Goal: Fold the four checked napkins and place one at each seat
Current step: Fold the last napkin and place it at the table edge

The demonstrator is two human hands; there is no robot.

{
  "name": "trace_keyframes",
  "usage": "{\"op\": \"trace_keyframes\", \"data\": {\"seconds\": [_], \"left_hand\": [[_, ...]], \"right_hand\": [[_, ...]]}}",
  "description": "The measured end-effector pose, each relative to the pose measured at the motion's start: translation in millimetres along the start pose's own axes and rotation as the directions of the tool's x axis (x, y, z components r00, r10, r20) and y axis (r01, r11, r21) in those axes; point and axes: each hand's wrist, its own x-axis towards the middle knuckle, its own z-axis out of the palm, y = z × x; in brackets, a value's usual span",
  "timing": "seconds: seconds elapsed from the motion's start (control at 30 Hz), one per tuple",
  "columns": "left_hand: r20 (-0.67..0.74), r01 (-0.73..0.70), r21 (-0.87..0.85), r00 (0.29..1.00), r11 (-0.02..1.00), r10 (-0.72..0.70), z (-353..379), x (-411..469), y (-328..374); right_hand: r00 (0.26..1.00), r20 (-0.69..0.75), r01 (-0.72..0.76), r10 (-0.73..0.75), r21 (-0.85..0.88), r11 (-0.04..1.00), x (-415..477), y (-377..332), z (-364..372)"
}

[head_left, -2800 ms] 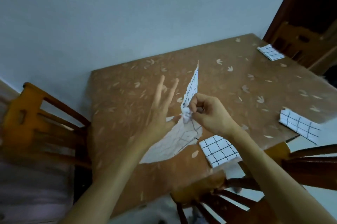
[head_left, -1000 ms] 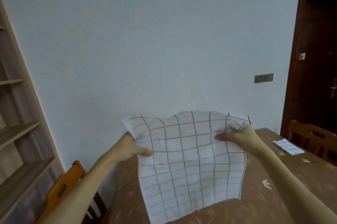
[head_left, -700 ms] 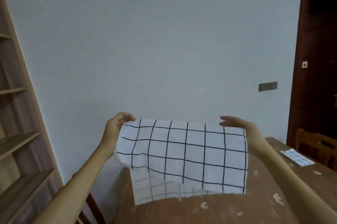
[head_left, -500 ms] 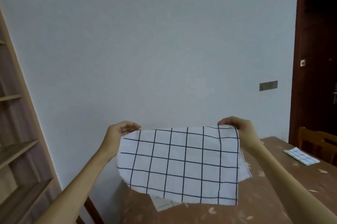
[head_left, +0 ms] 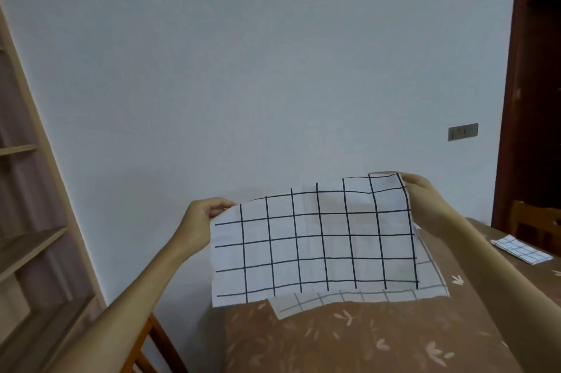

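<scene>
Two layers of the napkin [head_left: 312,245] hang above the surface [head_left: 364,342], its top corners pinched by the left hand [head_left: 198,221] and right hand [head_left: 425,202]. Beyond, one folded napkin [head_left: 520,249] lies placed; this one, I judge, needs more folds before its seat. A second ago it hung single.

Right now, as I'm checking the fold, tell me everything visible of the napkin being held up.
The napkin is thin white cloth with a dark grid, doubled over: bold lines on the front layer, a fainter back layer peeking out below and at right. It hangs in the air, top edge rising rightward. The left hand pinches its upper left corner, the right hand its upper right. Whether it touches the table is unclear.
</scene>
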Motion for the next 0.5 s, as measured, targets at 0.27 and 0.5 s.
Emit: {"op": "trace_keyframes", "data": {"seconds": [0.27,0.5], "left_hand": [[-0.164,-0.143,-0.153,0.979,0.978,0.118,-39.0,2.0,-5.5],[-0.237,-0.178,-0.142,0.961,0.974,0.141,-68.6,-3.1,-20.3]], "right_hand": [[0.998,-0.061,0.021,-0.025,-0.068,0.997,-0.7,24.8,18.8],[0.992,0.022,-0.126,0.124,0.167,0.978,1.9,35.2,46.6]]}}
